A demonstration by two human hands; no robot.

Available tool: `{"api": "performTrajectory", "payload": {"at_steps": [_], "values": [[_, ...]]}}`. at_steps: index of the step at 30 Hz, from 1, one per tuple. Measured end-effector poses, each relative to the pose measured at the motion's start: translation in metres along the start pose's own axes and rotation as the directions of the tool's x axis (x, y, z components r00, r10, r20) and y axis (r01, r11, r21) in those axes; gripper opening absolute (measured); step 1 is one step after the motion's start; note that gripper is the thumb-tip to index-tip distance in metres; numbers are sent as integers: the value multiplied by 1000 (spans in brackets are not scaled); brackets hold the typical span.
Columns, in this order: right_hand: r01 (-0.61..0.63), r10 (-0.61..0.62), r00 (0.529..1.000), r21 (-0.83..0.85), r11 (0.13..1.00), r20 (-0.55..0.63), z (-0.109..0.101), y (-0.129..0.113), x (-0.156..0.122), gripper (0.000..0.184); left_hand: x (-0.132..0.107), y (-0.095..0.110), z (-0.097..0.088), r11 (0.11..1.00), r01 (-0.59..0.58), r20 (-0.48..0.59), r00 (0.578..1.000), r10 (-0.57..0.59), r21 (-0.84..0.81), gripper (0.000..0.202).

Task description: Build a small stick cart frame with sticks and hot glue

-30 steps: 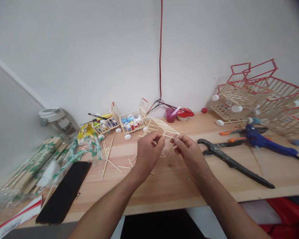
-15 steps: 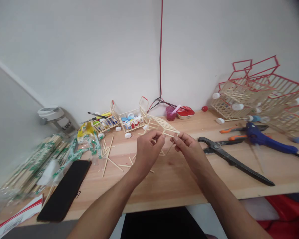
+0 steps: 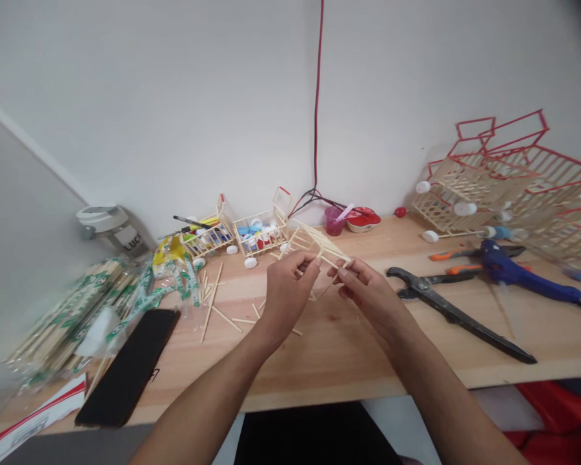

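Between my two hands is a small wooden stick frame (image 3: 325, 241) with a slatted panel, held tilted above the table. My left hand (image 3: 293, 284) pinches its near left corner with closed fingers. On the near right corner, my right hand (image 3: 363, 284) has its thumb and fingers closed. My fingers hide parts of the lower frame. Loose wooden sticks (image 3: 213, 302) lie on the table to the left of my left hand. Behind the frame stands a small stick cart (image 3: 260, 240) with white wheels, filled with coloured bottle caps.
Large pliers (image 3: 458, 316), a blue glue gun (image 3: 523, 274) and orange-handled pliers (image 3: 458, 263) lie right. Red-edged stick carts (image 3: 494, 184) are stacked behind them. A black phone (image 3: 128, 368), bagged chopsticks (image 3: 62, 316) and a lidded cup (image 3: 113, 229) are left. A purple cup (image 3: 335, 221) stands at the wall.
The slatted panel has tilted slightly in my hands and its slats look closer to edge-on. Both hands keep their hold. The whole view has shifted a little.
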State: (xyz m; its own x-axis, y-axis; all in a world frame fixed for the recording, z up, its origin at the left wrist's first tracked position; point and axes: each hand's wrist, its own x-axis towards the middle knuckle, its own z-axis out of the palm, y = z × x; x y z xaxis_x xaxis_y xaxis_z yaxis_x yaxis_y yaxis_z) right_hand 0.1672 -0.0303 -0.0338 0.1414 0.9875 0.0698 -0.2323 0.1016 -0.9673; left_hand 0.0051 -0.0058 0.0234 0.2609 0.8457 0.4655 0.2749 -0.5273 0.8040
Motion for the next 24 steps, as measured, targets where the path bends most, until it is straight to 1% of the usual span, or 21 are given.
{"api": "performTrajectory", "payload": {"at_steps": [4, 6, 8, 12, 15, 18, 20, 21, 22, 24], "values": [[-100, 100, 995, 76, 992, 7, 2, 2, -1, 38, -2, -1, 3, 998, 41, 15, 999, -41, -36, 15], [-118, 117, 993, 75, 990, 20, 2, 4, -1, 37, -3, -1, 4, 997, 62, 18, 998, -62, -40, 15], [-112, 110, 994, 49, 993, 27, 1, 6, -2, 35, -3, -2, 5, 997, 76, 15, 997, -76, -34, 15], [-84, 86, 996, -61, 995, 18, -1, 9, 0, 35, -2, -8, 7, 996, 79, 9, 997, -78, -41, 16], [-48, 49, 999, -201, 978, -3, -2, 10, 2, 27, -1, -12, 7, 997, 73, 0, 997, -74, -38, 15], [-20, 7, 999, -330, 944, -40, -1, 9, 2, 20, 1, -15, 5, 998, 66, -12, 998, -66, -17, 16], [2, -33, 997, -429, 903, -65, -1, 7, -3, 17, 2, -15, 3, 999, 51, -21, 998, -51, -9, 17], [25, -66, 996, -496, 868, -65, -3, 5, -7, 17, 2, -15, 2, 999, 40, -27, 999, -40, -5, 17], [56, -108, 993, -570, 820, -57, -5, 2, -12, 18, 3, -15, 1, 1000, 30, -35, 999, -30, -1, 17], [118, -203, 979, -710, 694, -35, -17, -4, -22, 22, 3, -14, -1, 1000, 18, -49, 999, -17, 6, 17]]}}
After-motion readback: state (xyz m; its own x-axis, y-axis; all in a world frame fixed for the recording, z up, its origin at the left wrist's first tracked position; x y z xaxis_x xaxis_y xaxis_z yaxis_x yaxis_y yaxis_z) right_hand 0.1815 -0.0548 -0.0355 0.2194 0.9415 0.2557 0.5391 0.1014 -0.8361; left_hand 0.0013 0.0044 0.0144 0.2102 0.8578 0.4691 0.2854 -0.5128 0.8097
